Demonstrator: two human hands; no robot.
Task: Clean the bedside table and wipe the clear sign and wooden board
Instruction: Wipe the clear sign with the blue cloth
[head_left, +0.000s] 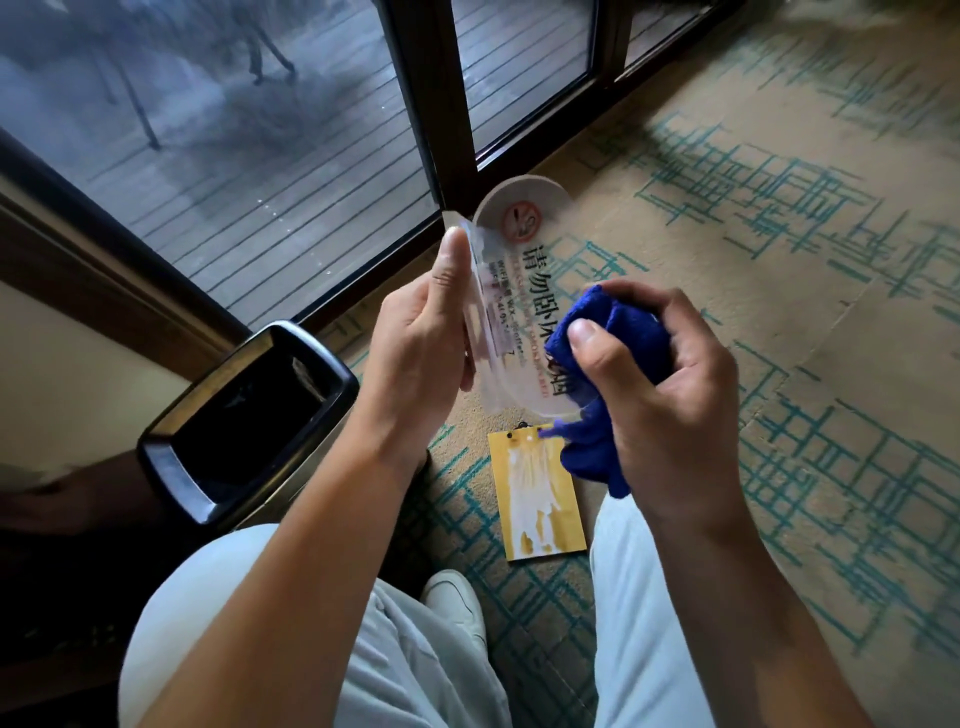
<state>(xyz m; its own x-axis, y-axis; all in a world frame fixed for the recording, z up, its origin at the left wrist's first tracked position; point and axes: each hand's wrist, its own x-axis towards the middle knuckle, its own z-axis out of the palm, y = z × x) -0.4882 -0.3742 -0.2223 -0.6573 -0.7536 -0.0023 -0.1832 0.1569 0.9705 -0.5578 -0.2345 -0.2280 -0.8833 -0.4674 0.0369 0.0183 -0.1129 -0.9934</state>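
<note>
In the centre of the frame the left hand (421, 343) grips the clear sign (519, 291) by its left edge, thumb along the rim. The right hand (670, 374) holds a bunched blue cloth (618, 332) against the sign's lower right part. The wooden board (537, 499) lies on the carpet (779, 260) just below. A black bin (244, 421) stands at left.

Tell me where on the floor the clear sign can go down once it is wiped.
The widest bare carpet lies right of the right hand and blue cloth. A narrower strip runs past the sign along the glass door. It is crowded by the wooden board, between the knees, and by the bin under the left hand.
</note>
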